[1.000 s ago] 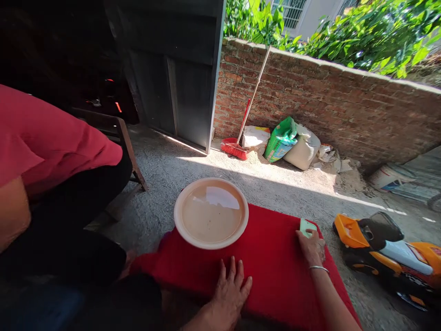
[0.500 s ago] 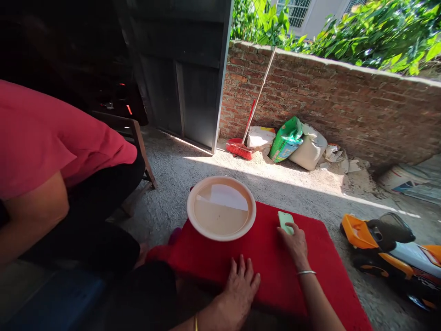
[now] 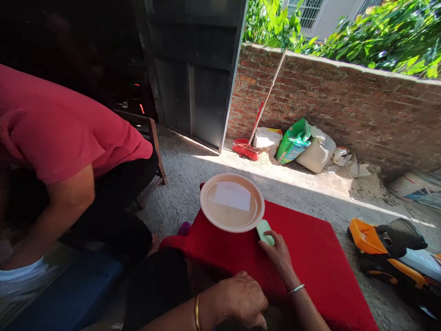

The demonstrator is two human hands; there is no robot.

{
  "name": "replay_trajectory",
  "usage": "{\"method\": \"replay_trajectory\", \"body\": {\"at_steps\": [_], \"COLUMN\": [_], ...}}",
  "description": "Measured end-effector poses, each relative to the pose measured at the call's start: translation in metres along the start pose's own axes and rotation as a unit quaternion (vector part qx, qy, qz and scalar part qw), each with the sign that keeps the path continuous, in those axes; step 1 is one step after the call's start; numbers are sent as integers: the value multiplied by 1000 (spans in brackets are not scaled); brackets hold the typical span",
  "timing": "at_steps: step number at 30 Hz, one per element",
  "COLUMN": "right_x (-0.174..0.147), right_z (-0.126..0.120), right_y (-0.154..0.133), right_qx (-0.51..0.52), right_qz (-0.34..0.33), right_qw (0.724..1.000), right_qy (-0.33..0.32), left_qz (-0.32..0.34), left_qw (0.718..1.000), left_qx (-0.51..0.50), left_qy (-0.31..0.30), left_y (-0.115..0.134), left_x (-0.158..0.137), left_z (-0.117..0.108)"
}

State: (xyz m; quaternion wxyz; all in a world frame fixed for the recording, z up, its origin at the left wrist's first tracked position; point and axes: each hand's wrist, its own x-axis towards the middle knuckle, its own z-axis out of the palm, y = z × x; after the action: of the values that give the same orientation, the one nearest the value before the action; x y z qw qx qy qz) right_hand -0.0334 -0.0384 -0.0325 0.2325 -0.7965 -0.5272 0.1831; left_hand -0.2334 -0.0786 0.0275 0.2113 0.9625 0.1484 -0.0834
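Observation:
On the red-covered table (image 3: 306,257) sits a round, pale pink basin (image 3: 232,225), holding clear liquid that reflects a bright patch. My right hand (image 3: 277,253), with a silver bangle, grips a small pale green rectangular thing (image 3: 263,230) with rounded corners, close by the basin's right rim. Its exact kind does not show. My left hand (image 3: 243,299), wearing a gold bangle, is closed with curled fingers at the table's near edge. Nothing shows in it, and its underside is hidden.
At the left a person in a red shirt (image 3: 76,124) bends forward, near a wooden chair (image 3: 155,138). A yellow toy vehicle (image 3: 389,257) stands to the right. A red broom (image 3: 246,151) and filled sacks (image 3: 315,149) rest by the brick wall (image 3: 344,101).
My right hand has brought the pale green thing leftward, up to the basin. My left hand has gone from spread flat on the table to curled. The view has shifted slightly left.

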Motion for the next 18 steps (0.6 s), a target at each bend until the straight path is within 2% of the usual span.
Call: {"method": "replay_trajectory", "body": {"at_steps": [3,6,8,10,13,15,17,18], "right_x": [11,8,-10,-36,-69,-74,-64,-55], "right_z": [-22,-23,-8,11,28,21,-2,-16], "right_y": [24,15,-5,-25,-37,-25,0,15], "right_qx": [-12,-55,-73,-66,1,56,83,74], "right_qz": [58,91,54,-23,-130,-140,-91,-44], "right_qw": [997,992,995,998,989,985,992,996], "right_qy": [58,62,40,7,-76,-88,-25,20], "left_qz": [50,91,111,136,187,201,200,195], "left_qw": [997,991,988,982,962,952,953,957], "left_qx": [-45,-81,-97,-119,-173,-196,-195,-185], "left_qy": [-31,-48,-52,-63,-104,-122,-119,-111], "left_y": [0,-1,-1,0,6,9,10,10], "left_x": [3,9,11,13,16,18,17,16], "left_z": [-3,0,1,2,4,5,5,3]}}
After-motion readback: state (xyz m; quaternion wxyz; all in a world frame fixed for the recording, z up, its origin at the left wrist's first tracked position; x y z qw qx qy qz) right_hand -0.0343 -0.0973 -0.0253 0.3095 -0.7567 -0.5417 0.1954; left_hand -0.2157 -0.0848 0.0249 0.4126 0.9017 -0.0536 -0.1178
